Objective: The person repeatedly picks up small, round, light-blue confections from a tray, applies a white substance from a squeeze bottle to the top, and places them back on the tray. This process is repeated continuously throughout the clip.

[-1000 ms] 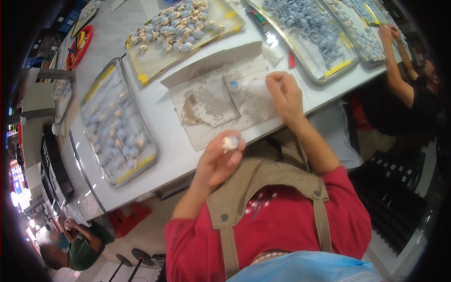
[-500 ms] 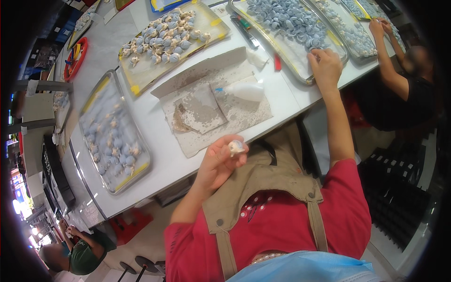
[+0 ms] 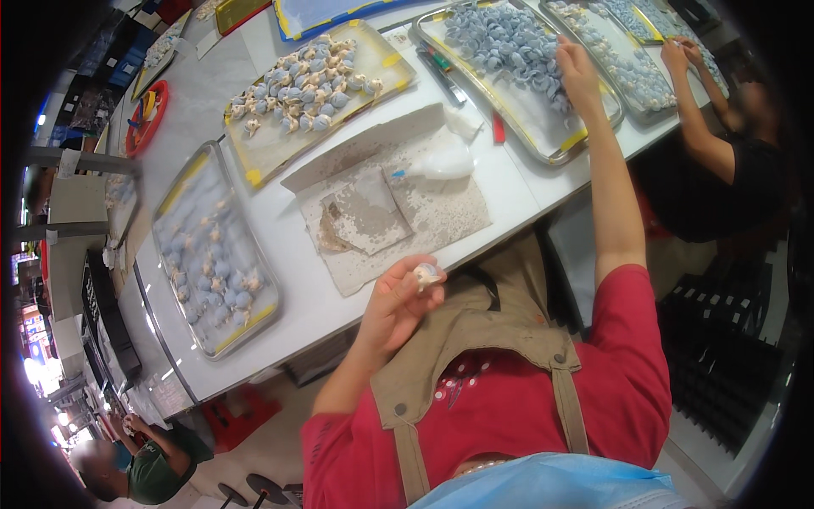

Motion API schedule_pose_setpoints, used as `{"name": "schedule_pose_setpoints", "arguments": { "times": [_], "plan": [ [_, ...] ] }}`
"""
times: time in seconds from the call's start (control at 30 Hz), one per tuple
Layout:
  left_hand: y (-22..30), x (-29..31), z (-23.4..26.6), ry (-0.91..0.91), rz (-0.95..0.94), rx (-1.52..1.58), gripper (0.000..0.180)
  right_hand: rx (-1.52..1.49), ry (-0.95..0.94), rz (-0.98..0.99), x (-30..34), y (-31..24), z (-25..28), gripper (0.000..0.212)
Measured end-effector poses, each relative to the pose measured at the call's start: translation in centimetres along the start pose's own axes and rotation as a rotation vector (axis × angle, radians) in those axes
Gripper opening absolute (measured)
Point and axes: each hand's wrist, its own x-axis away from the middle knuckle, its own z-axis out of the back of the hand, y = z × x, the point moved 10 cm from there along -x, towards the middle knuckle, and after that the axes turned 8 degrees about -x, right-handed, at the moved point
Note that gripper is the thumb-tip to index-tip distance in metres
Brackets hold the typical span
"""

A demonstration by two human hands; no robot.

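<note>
My left hand [image 3: 397, 307] is closed round a small cream-and-blue-grey figurine [image 3: 427, 275], held between thumb and fingers just off the table's near edge. Reaching far out to the right, my right hand [image 3: 582, 78] is over a metal-rimmed tray [image 3: 555, 156] lined with white sheet. Its fingers are pinched together at the right side of a heap of curved blue-grey pieces [image 3: 500, 47]. Whether a piece is between those fingertips cannot be made out. In front of me a stained cardboard sheet [image 3: 454, 216] bears a white squeeze bottle [image 3: 445, 165] with a blue tip, lying on its side.
Similar figurines cover a yellow-taped board [image 3: 373, 59] at the back and fill a plastic-covered tray [image 3: 275, 316] on the left. A cutter knife [image 3: 448, 83] and a red piece [image 3: 498, 127] lie beside the right tray. Co-workers sit at far right [image 3: 721, 157] and lower left [image 3: 157, 467].
My right hand has moved farther away, from the tray's near part up along the heap. The left hand keeps the figurine in nearly the same place. The view has shifted slightly.
</note>
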Motion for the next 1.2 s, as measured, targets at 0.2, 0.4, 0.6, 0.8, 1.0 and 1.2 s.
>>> {"name": "schedule_pose_setpoints", "arguments": {
  "times": [0.2,0.4,0.6,0.8,1.0,1.2],
  "plan": [
    [0.1,-0.2,0.8,0.03,-0.003,-0.019,0.04,0.171,-0.253,-0.088,0.4,-1.4,-4.0,0.018],
    [0.2,-0.6,0.8,0.019,-0.001,0.001,0.037,0.132,-0.318,-0.002,6.0,-6.1,-3.8,0.014],
    [0.5,-1.0,0.8,0.084,-0.035,-0.06,0.035,-0.007,-0.102,0.106,8.7,-9.3,-0.6,0.01],
    [2.6,-1.0,1.2,0.287,-0.28,-0.324,0.043,-1.037,-0.333,-0.584,18.6,-11.2,-8.8,0.01],
    [3.7,-0.9,-0.5,0.19,-0.44,-0.465,0.046,-1.221,-0.55,-1.004,26.7,-15.1,-14.8,0.009],
    [4.6,0.2,-0.3,0.247,-0.539,-0.713,0.046,-1.046,-0.555,-0.824,26.7,-16.2,-15.1,0.012]
  ]
}}
